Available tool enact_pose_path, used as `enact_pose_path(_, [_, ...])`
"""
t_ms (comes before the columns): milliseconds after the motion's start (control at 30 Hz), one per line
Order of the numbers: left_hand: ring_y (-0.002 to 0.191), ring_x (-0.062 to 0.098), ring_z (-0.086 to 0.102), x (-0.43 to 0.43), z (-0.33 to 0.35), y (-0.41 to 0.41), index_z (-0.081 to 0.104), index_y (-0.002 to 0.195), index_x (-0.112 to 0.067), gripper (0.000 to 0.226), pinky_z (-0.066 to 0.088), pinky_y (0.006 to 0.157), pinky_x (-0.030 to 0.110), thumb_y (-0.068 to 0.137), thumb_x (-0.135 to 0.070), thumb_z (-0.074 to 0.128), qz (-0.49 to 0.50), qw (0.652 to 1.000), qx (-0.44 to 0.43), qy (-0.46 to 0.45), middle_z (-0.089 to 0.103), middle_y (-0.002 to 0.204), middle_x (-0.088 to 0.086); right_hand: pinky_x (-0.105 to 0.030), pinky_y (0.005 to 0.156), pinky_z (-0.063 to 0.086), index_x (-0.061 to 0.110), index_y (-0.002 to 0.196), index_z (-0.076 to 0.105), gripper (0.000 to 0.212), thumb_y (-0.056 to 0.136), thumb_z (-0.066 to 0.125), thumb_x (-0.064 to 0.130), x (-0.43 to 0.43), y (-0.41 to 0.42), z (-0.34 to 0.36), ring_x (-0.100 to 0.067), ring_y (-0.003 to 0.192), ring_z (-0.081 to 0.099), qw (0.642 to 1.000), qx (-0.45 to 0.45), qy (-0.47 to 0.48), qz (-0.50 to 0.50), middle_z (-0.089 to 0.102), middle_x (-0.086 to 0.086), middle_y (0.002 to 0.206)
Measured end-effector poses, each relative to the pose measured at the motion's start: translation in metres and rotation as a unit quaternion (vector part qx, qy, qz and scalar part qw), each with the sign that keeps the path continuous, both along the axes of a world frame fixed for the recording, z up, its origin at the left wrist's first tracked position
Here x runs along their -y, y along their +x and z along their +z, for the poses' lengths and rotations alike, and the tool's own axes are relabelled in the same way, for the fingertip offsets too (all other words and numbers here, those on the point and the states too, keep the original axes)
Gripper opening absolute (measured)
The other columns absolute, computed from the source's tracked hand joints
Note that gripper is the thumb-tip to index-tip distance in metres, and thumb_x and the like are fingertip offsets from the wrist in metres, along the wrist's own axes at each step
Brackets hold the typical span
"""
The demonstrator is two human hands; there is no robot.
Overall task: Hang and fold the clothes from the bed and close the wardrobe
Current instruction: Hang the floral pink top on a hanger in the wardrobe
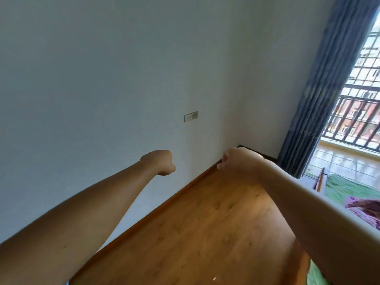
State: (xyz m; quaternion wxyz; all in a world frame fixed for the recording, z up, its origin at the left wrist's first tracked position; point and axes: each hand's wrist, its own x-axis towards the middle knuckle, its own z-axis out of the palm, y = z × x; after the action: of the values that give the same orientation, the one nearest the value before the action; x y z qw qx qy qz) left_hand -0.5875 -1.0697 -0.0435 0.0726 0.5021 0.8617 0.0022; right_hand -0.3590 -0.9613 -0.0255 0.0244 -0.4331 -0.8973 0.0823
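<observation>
Both arms reach forward toward a bare wall corner; neither carries anything. Left hand (161, 162), well left of the bed: fingers curled in against the palm like a fist, seen from the back of the wrist, nothing in it. Wall switch plate (191, 116), above and left of the bed, between the two hands in height terms only; not touched. Right hand (238, 161), nearer the bed but apart from it: fingers hang loosely bent, thumb side hidden, holding nothing that shows. Wooden floor (205, 223) fills the space left of the bed. Blue curtain (320, 99) hangs beyond the bed, with a barred balcony railing (359, 120) behind it. The bed (345, 188) sits at the far right edge, green sheet, mostly cut off; the clothes (366, 206) lie on it as a crumpled purple-pink heap, only partly in frame. Judgement: this is a gap between items, hands free, with at least one garment not yet hung or folded. Next move likely calls for turning right toward the bed and taking hold of the heap by an edge or collar. Hidden: the wardrobe and any hangers are out of view, so whether its door stands open cannot be told. How many garments make up the heap is unclear. A wooden piece at the near end of the bed is too small to identify.
</observation>
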Motion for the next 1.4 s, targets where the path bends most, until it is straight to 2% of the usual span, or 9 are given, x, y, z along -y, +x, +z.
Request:
enact_pose_path(133, [0.07, 0.021, 0.054, -0.073, -0.01, 0.003, 0.06, 0.091, -0.012, 0.013, 0.04, 0.061, 0.03, 0.09, -0.021, 0.051, -0.069, 0.998, 0.012, -0.002, 0.058, 0.082, 0.006, -0.037, 0.078, 0.058, 0.024, 0.113, 0.065, 0.036, 0.094, 0.058, 0.054, -0.04, 0.018, -0.016, -0.014, 0.087, 0.062, 0.997, 0.019, -0.008, -0.078, 0.061, 0.008, 0.092])
enact_pose_path(233, [0.088, 0.027, 0.064, -0.135, -0.021, 0.023, 0.062, 0.111, -0.01, 0.028, 0.042, 0.066, 0.03, 0.091, -0.027, 0.052, -0.128, 0.991, 0.029, -0.008, 0.064, 0.096, 0.01, -0.039, 0.077, 0.059, 0.022, 0.113, 0.065, 0.038, 0.094, 0.058, 0.054, -0.078, 0.04, -0.032, -0.016, 0.085, 0.062, 0.992, 0.037, -0.025, -0.122, 0.058, 0.008, 0.088])
enact_pose_path(367, [0.072, 0.019, 0.057, -0.222, -0.035, 0.063, 0.062, 0.101, -0.014, 0.019, 0.044, 0.061, 0.029, 0.09, -0.027, 0.053, -0.193, 0.981, 0.032, -0.004, 0.06, 0.083, 0.003, -0.03, 0.061, 0.051, 0.022, 0.108, 0.064, 0.038, 0.094, 0.056, 0.056, -0.14, 0.08, -0.048, -0.012, 0.073, 0.058, 0.984, 0.045, -0.025, -0.169, 0.056, 0.007, 0.082])
enact_pose_path(467, [0.068, 0.02, 0.056, -0.3, -0.041, 0.102, 0.062, 0.091, -0.014, 0.015, 0.045, 0.061, 0.029, 0.089, -0.025, 0.053, -0.229, 0.973, 0.037, -0.006, 0.059, 0.077, 0.002, -0.036, 0.072, 0.058, 0.019, 0.093, 0.066, 0.035, 0.091, 0.056, 0.053, -0.203, 0.121, -0.059, -0.018, 0.078, 0.064, 0.976, 0.055, -0.034, -0.207, 0.063, 0.002, 0.084])
enact_pose_path(633, [0.088, 0.021, 0.064, -0.418, -0.041, 0.172, 0.065, 0.101, -0.019, 0.019, 0.057, 0.083, 0.038, 0.09, -0.03, 0.055, -0.279, 0.959, 0.053, 0.003, 0.066, 0.096, 0.001, -0.032, 0.064, 0.055, 0.022, 0.073, 0.059, 0.03, 0.092, 0.059, 0.045, -0.289, 0.198, -0.059, -0.02, 0.073, 0.064, 0.961, 0.07, -0.022, -0.266, 0.064, -0.002, 0.081])
enact_pose_path(833, [0.081, 0.014, 0.061, -0.537, -0.041, 0.257, 0.065, 0.095, -0.025, 0.014, 0.051, 0.068, 0.032, 0.091, -0.034, 0.057, -0.367, 0.928, 0.059, 0.009, 0.065, 0.092, -0.002, -0.022, 0.053, 0.041, 0.021, 0.096, 0.067, 0.023, 0.093, 0.064, 0.044, -0.359, 0.287, -0.048, -0.01, 0.066, 0.056, 0.935, 0.045, -0.036, -0.351, 0.062, 0.002, 0.083])
enact_pose_path(1167, [0.091, 0.023, 0.066, -0.723, -0.083, 0.421, 0.069, 0.102, -0.015, 0.025, 0.056, 0.078, 0.031, 0.086, -0.031, 0.059, -0.548, 0.835, 0.055, -0.01, 0.07, 0.101, 0.004, -0.031, 0.072, 0.053, 0.022, 0.083, 0.067, 0.036, 0.073, 0.063, 0.056, -0.445, 0.41, -0.082, -0.021, 0.081, 0.064, 0.828, 0.034, -0.089, -0.553, 0.072, -0.004, 0.096])
enact_pose_path(1333, [0.096, 0.029, 0.065, -0.801, -0.108, 0.479, 0.068, 0.105, -0.011, 0.031, 0.056, 0.084, 0.035, 0.084, -0.03, 0.057, -0.64, 0.768, 0.014, -0.031, 0.07, 0.106, 0.01, -0.024, 0.063, 0.034, 0.03, 0.115, 0.066, 0.038, 0.085, 0.064, 0.054, -0.479, 0.439, -0.11, -0.02, 0.089, 0.065, 0.757, 0.037, -0.105, -0.644, 0.069, -0.005, 0.122])
enact_pose_path(1400, [0.102, 0.03, 0.065, -0.823, -0.117, 0.5, 0.068, 0.112, -0.014, 0.034, 0.056, 0.087, 0.037, 0.086, -0.034, 0.059, -0.664, 0.747, 0.007, -0.037, 0.069, 0.112, 0.009, -0.027, 0.069, 0.037, 0.025, 0.112, 0.067, 0.038, 0.086, 0.061, 0.053, -0.488, 0.45, -0.121, -0.027, 0.098, 0.064, 0.732, 0.041, -0.12, -0.67, 0.068, -0.009, 0.122])
